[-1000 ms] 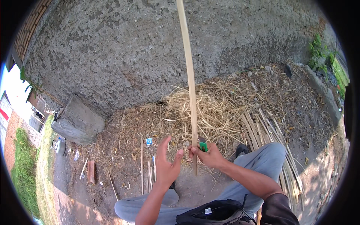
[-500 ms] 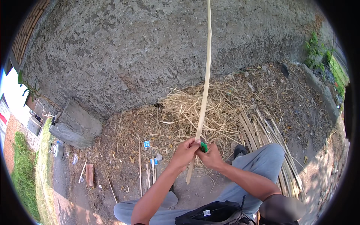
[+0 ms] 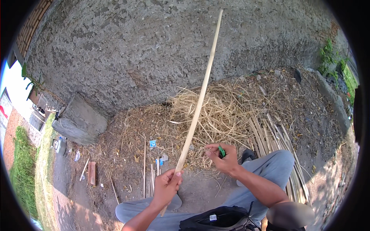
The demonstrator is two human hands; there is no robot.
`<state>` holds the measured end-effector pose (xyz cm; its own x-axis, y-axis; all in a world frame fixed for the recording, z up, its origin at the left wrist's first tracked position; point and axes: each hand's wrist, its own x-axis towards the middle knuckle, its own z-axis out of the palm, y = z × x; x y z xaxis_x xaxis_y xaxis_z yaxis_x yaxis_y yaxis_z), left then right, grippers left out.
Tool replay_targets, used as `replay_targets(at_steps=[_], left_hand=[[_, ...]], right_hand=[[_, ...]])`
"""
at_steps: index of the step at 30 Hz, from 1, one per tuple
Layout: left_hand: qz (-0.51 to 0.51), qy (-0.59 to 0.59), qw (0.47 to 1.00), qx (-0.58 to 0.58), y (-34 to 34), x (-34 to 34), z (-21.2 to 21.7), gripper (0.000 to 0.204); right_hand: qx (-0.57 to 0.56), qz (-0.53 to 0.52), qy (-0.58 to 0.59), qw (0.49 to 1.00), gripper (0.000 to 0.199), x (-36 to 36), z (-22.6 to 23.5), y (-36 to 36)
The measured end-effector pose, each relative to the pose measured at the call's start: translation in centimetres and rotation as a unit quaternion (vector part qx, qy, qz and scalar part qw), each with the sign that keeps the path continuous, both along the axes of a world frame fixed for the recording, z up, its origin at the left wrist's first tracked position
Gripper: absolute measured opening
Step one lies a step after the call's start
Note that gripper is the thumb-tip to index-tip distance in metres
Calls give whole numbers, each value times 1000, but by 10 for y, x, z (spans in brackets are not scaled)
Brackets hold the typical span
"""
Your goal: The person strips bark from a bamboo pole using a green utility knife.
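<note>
A long, pale bamboo strip (image 3: 199, 104) slants up and away from me, its thin far tip in front of the wall. My left hand (image 3: 167, 187) is closed around it near its lower end, and a short tail sticks out below the fist. To the right, apart from the strip, my right hand (image 3: 226, 161) grips a small green-handled knife (image 3: 221, 151). Its blade is hard to make out. Beyond the hands lies a loose heap of thin bamboo shavings (image 3: 216, 111).
A rough grey wall (image 3: 154, 50) rises behind the heap. Split bamboo strips (image 3: 293, 165) lie beside my right knee. On the left are a concrete block (image 3: 83, 121), a reddish brick (image 3: 92, 173) and thin sticks (image 3: 145, 169). A black bag (image 3: 210, 221) rests in my lap.
My left hand has moved down and left with the bamboo strip, which now leans more to the right at its tip. My right hand, with the knife, has come away from the strip.
</note>
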<state>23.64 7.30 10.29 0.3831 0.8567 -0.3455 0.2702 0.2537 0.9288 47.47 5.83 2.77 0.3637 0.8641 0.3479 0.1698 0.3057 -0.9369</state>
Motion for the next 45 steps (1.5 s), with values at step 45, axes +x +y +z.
replay_targets(at_steps=[45], left_hand=[[28, -171, 976, -129, -22, 13, -85, 25]], right_hand=[[-20, 67, -327, 942, 19, -27, -29, -28]])
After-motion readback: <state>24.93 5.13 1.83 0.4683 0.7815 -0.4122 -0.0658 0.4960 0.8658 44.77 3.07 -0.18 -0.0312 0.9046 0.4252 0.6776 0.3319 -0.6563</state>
